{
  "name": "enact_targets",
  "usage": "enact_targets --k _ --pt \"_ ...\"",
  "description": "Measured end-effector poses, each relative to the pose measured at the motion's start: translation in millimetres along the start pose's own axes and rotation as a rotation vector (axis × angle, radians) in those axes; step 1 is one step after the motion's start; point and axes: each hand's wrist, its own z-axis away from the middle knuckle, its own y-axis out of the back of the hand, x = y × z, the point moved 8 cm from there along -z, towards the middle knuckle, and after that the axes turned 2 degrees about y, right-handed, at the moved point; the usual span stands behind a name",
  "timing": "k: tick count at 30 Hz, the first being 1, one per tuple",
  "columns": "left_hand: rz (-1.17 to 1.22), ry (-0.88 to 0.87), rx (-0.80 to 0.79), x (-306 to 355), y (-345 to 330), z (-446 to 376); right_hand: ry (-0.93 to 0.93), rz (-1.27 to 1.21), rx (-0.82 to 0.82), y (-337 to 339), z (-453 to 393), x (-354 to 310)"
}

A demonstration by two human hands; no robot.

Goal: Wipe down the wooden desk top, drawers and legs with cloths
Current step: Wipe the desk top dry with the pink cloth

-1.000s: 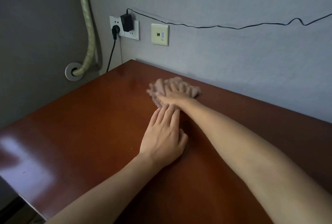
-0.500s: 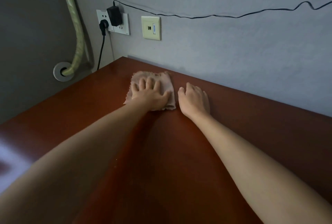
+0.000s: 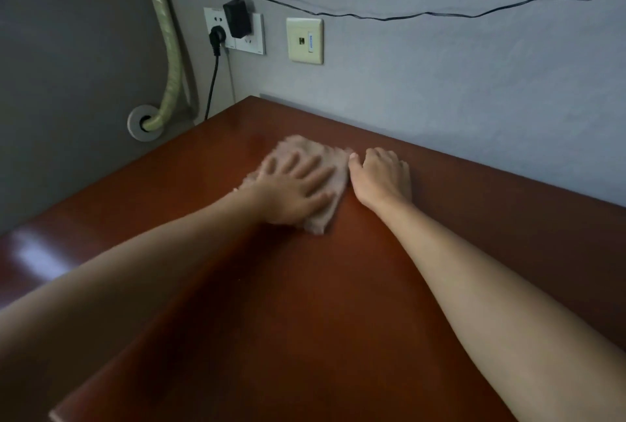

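Left grip (image 3: 295,185) flat, fingers spread; right grip (image 3: 379,173) curled.

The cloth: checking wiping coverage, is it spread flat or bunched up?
Spread flat: the cloth lies on the desk top under the left hand.
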Motion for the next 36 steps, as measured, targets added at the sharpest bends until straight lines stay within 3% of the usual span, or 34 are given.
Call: enact_targets --k 2,3,4,7,9,11,13,15,17,20,21,24,25,26,27,29,30,32,33,34,36 --pt "-0.044 -0.199 -0.007 17.6 -14.0 46.4 0.008 -0.015 0.004 -1.4 0.0 1.8" --pt "-0.035 -0.212 -0.015 10.1 -15.3 65.0 0.011 -0.029 0.005 -1.2 1.4 2.9" --pt "-0.027 -0.170 -0.018 -8.5 -15.2 77.1 0.012 -0.043 0.003 -0.5 3.6 3.8" --pt "-0.137 0.187 -0.048 -99.8 -15.4 99.8 0.019 -0.067 0.014 4.7 12.0 3.1" --pt "-0.226 0.289 -0.101 -111.3 -14.3 124.2 0.018 -0.048 0.013 8.2 16.3 1.4" --pt "-0.303 0.078 -0.087 -54.2 -32.4 150.8 0.019 -0.016 -0.001 8.9 19.6 -1.6" --pt "-0.128 -0.163 -0.044 6.1 -44.0 191.8 0.029 -0.002 -0.006 8.5 22.7 -5.4" --pt "-0.060 -0.235 0.035 -3.7 -39.3 222.0 0.037 0.000 -0.013 10.3 26.4 -5.5" --pt "-0.165 -0.084 0.149 -67.5 -37.7 228.9 0.054 0.013 -0.019 11.0 32.9 -4.8" --pt "-0.076 0.418 0.017 -176.2 -50.8 247.8 0.079 0.027 -0.016 11.2 42.2 -5.8" --pt "-0.013 0.409 0.019 -173.2 -52.8 252.4 0.085 0.032 -0.011 10.9 44.1 -6.0" --pt "-0.169 -0.025 0.137 -51.2 -53.8 269.7 0.095 0.041 -0.003 12.1 48.8 -7.4" --pt "-0.104 -0.147 0.207 -11.1 -56.1 280.3 0.099 0.037 0.002 12.0 50.4 -7.6" --pt "-0.018 -0.190 0.180 18.5 -54.5 292.2 0.102 0.029 0.002 12.2 51.9 -7.6" --pt "-0.009 -0.181 0.103 26.6 -53.5 296.2 0.103 0.022 -0.004 12.2 53.9 -7.0" --pt "-0.094 -0.082 0.217 -4.0 -42.1 288.2 0.118 0.028 -0.020 11.1 60.2 -5.3" --pt "-0.113 0.056 0.279 -42.3 -37.6 279.3 0.132 0.037 -0.018 10.3 63.3 -4.7" --pt "0.061 0.464 0.194 -130.9 -38.0 273.4 0.142 0.041 -0.021 10.0 68.9 -3.1" --pt "0.102 0.574 0.112 -148.7 -41.1 272.4 0.144 0.048 -0.030 9.0 70.8 -2.3" --pt "0.079 0.578 0.066 -141.9 -44.1 269.1 0.149 0.061 -0.040 7.7 72.3 -1.8" --pt "-0.101 0.274 0.093 -68.2 -45.5 259.1 0.170 0.093 -0.077 7.0 75.9 -3.6"
